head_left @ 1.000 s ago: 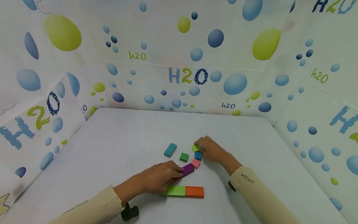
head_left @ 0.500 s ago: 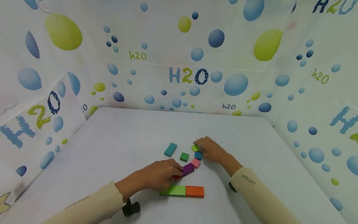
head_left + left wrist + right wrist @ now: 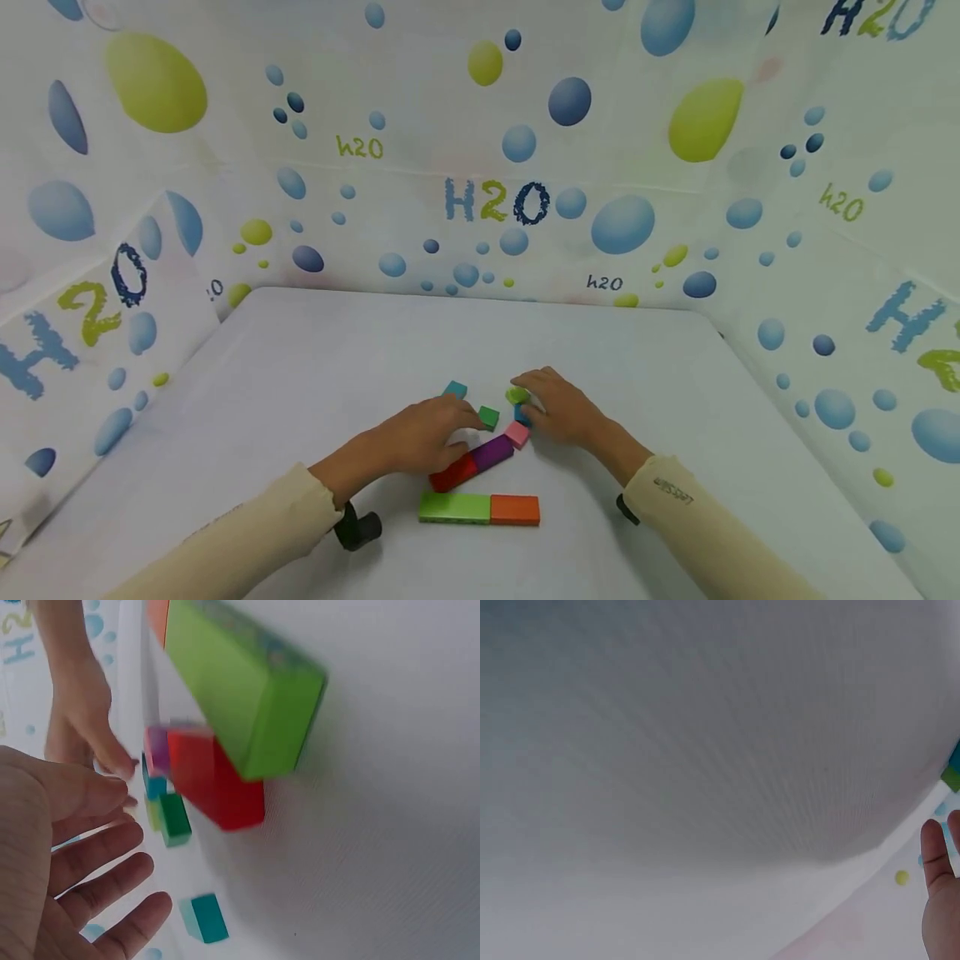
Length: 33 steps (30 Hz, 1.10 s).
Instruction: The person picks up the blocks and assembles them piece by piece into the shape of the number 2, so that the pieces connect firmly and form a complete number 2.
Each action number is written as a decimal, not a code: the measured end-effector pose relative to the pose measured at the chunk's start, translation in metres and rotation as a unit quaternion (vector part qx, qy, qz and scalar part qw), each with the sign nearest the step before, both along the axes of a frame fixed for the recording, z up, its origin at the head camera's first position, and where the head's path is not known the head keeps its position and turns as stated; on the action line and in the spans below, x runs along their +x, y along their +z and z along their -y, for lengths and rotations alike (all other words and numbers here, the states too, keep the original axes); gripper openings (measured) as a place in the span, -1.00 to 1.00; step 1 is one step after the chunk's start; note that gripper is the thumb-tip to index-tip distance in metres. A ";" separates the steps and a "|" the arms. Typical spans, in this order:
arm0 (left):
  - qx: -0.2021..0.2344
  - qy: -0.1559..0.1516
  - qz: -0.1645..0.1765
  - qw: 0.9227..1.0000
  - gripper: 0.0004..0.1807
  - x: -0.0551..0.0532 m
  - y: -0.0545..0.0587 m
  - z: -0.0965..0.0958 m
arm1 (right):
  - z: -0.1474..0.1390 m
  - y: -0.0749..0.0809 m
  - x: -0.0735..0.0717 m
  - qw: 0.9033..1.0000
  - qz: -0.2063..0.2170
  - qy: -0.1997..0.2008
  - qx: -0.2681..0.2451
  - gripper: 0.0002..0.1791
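Observation:
My left hand [image 3: 423, 435] hovers with spread fingers above the left end of a red block [image 3: 452, 475]; the left wrist view shows nothing in its grasp. Its fingertips come near a small green block [image 3: 489, 418] and partly cover a teal block [image 3: 455, 389]. Red, purple [image 3: 493, 452], pink [image 3: 517, 434], blue [image 3: 521, 414] and lime [image 3: 517, 395] blocks form a curved row. At the row's far end is my right hand [image 3: 564, 408], fingers over the lime block and thumb by the blue one. Whether it touches them is hard to tell; its fingers look straight in the right wrist view.
Closer to me, a long light green block [image 3: 454, 508] lies end to end with an orange block [image 3: 515, 510]. White cloth covers the table [image 3: 337, 350]. A bubble-printed sheet [image 3: 420, 225] stands behind and along both sides.
My left hand has left the red and purple blocks, moving up and away with its fingers spreading. My right hand stays by the lime and blue blocks, its fingers slightly more apart.

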<state>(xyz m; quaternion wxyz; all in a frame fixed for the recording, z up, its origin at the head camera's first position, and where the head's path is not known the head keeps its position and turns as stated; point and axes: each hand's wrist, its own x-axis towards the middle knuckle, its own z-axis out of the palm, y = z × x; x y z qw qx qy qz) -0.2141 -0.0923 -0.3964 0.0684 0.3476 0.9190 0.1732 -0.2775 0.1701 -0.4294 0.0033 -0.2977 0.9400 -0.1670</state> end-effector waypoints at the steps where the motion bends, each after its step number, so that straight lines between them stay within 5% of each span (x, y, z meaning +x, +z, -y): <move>1: 0.002 0.008 -0.001 1.000 -0.63 -0.003 0.000 0.001 | 0.000 0.000 0.002 1.000 -0.002 0.002 0.000 -0.47; 9: -0.010 0.078 -0.021 0.997 -0.60 -0.023 -0.001 0.004 | 0.002 0.007 0.023 1.000 -0.015 0.018 0.000 -0.37; 17: -0.029 0.155 -0.062 0.986 -0.53 -0.032 -0.002 0.010 | -0.003 0.008 0.039 0.999 -0.015 0.034 0.015 -0.36; 26: -0.036 0.190 -0.035 0.980 -0.48 -0.037 -0.004 0.007 | -0.009 0.014 0.060 0.999 0.012 0.042 0.018 -0.30; 33: -0.015 0.208 0.014 0.978 -0.79 -0.039 0.002 0.000 | -0.014 0.016 0.072 0.996 0.000 0.091 0.004 -0.43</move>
